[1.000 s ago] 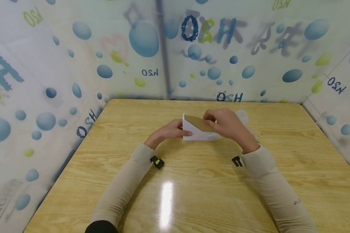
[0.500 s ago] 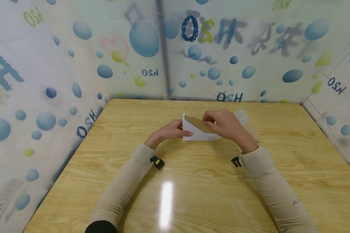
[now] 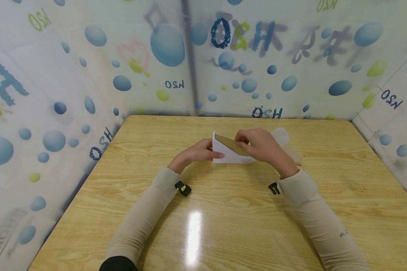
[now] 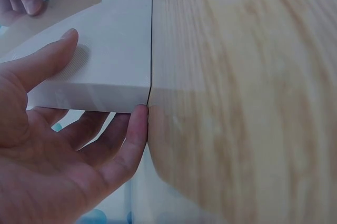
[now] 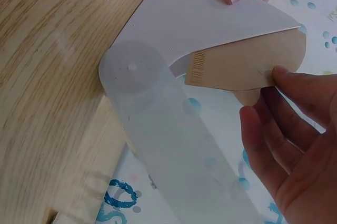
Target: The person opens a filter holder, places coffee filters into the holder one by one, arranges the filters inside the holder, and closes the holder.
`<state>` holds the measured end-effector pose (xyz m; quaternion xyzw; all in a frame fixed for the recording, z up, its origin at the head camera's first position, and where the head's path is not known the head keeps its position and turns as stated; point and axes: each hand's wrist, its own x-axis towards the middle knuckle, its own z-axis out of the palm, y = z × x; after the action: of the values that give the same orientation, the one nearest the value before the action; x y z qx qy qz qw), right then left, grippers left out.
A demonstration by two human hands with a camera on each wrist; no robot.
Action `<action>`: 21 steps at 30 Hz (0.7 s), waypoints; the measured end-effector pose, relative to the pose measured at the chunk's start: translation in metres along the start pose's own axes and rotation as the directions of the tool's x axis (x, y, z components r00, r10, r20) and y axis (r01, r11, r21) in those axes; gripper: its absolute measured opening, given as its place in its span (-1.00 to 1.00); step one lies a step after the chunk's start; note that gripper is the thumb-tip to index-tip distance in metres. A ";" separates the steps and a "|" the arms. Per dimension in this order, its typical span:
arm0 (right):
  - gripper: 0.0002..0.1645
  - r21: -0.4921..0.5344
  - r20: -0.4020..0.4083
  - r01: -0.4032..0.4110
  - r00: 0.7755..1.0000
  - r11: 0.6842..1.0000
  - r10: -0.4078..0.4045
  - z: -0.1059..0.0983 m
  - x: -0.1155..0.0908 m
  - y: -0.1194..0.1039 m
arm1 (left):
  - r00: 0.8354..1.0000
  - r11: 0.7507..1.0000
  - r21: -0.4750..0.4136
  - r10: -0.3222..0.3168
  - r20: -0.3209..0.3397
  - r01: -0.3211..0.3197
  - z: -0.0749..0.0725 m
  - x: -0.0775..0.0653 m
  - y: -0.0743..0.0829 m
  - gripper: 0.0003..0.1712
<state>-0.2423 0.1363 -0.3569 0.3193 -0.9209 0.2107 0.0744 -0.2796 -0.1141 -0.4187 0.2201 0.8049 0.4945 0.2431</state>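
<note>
My left hand [image 3: 199, 150] holds the left end of a white box [image 3: 225, 155], standing on its edge on the table, with the thumb on the near face and the fingers on its end and far side. Brown paper coffee filters [image 5: 245, 63], with a crimped edge, stick up out of the slanted opening. Thumb and fingers of my right hand [image 3: 262, 145] pinch them at the top. A translucent lid [image 5: 163, 129] hangs swung out from the box's right corner. In the left wrist view, the filter [image 4: 79, 2] shows above the box wall. Its lower part is hidden inside.
Behind my right wrist, a flat tan piece [image 3: 293, 155] lies on the wooden table [image 3: 230, 210], partly covered by the hand and lid. A wall covering with blue bubbles [image 3: 167, 45] stands along the table's back edge.
My right hand has shifted very slightly left and down along the filters. The left hand and the box have stayed where they were.
</note>
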 end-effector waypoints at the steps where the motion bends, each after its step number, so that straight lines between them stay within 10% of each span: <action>1: -0.91 0.000 0.003 -0.001 1.000 1.000 0.001 0.000 0.000 0.000 | 1.000 1.000 0.001 -0.001 0.000 0.001 0.000 0.000 0.000 -0.51; 21: -0.90 -0.002 0.075 -0.046 0.996 0.999 0.046 0.015 0.004 0.002 | 1.000 1.000 0.001 -0.010 -0.003 0.010 0.000 -0.002 0.001 -0.55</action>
<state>-0.2465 0.1286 -0.3699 0.3059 -0.9301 0.2003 0.0349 -0.2779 -0.1148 -0.4175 0.2154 0.8068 0.4931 0.2440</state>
